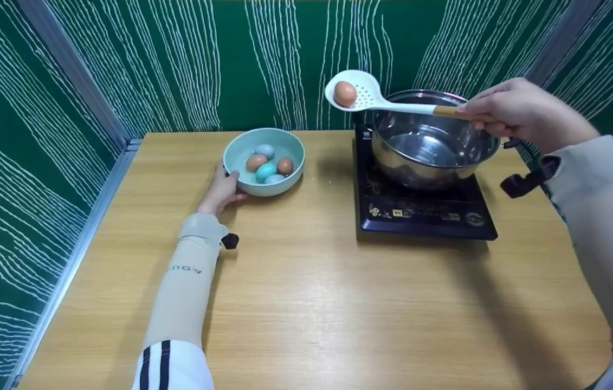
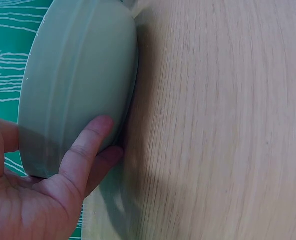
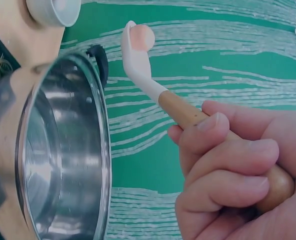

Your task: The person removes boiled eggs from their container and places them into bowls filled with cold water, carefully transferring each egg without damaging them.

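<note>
My right hand (image 1: pixel 526 116) grips the wooden handle of a white slotted spoon (image 1: pixel 369 92), with curled fingers plain in the right wrist view. A brown egg (image 1: pixel 345 93) rests in the spoon's perforated head, held up left of a steel pot (image 1: pixel 420 176). The spoon's neck passes above the pot's rim. My left hand (image 1: pixel 220 190) holds the left side of a pale green bowl (image 1: pixel 294 172), thumb and fingers against its wall in the left wrist view. Inside the bowl lie several eggs: brown ones, a turquoise egg (image 1: pixel 266 173) and pale blue ones.
The pot stands on a black induction cooker (image 1: pixel 425 219) at the back right of the wooden table (image 1: pixel 311 292). Its side handles stick out. Green walls (image 1: pixel 268 65) with white lines close off the back and sides. A dark wrist device (image 1: pixel 528 179) hangs below my right sleeve.
</note>
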Tool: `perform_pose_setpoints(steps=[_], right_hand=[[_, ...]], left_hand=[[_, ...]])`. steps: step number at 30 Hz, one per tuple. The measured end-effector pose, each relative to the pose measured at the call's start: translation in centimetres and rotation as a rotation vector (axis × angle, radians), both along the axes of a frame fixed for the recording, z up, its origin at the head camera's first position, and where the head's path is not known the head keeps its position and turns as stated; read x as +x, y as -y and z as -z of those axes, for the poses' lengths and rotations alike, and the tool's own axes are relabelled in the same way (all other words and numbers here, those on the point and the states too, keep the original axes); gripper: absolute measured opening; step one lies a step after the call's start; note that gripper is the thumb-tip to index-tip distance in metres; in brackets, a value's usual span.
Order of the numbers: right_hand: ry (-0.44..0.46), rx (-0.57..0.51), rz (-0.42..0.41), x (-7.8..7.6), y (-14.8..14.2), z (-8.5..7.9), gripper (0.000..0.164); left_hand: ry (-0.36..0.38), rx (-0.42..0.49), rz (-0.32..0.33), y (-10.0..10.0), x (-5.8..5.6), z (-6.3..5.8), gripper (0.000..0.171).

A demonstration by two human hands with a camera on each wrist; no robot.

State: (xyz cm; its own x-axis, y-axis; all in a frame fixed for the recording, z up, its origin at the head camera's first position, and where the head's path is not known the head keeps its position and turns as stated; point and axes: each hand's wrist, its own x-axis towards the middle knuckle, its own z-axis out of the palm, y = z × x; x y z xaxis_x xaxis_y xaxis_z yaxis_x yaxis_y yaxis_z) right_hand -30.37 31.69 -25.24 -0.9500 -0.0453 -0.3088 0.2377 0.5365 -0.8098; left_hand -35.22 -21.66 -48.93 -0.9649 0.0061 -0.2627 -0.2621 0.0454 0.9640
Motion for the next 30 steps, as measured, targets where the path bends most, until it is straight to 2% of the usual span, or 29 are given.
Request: perform_pose_setpoints(steps=[8, 17, 24, 30], right_hand=[[-0.018, 0.003, -0.057, -0.1, 2.6, 0.8, 0.015], [-0.006, 0.036, -0.095, -0.4, 4.8, 1.6, 0.014], [-0.017, 0.08, -0.14, -0.5, 6.5, 2.9, 0.038], [-0.016, 0.046, -0.155, -0.1, 7.8, 4.1, 0.034]], left_hand=[[-0.037, 0.06, 0.0, -0.2, 0.0, 0.2, 0.064], [-0.017, 0.055, -0.015, -0.1, 0.0, 0.2, 0.065], [-0.003, 0.031, -0.013, 0.0, 0.0, 0.0, 0.066], [0.005, 0.031, -0.01, 0.0, 0.0, 0.1, 0.065]])
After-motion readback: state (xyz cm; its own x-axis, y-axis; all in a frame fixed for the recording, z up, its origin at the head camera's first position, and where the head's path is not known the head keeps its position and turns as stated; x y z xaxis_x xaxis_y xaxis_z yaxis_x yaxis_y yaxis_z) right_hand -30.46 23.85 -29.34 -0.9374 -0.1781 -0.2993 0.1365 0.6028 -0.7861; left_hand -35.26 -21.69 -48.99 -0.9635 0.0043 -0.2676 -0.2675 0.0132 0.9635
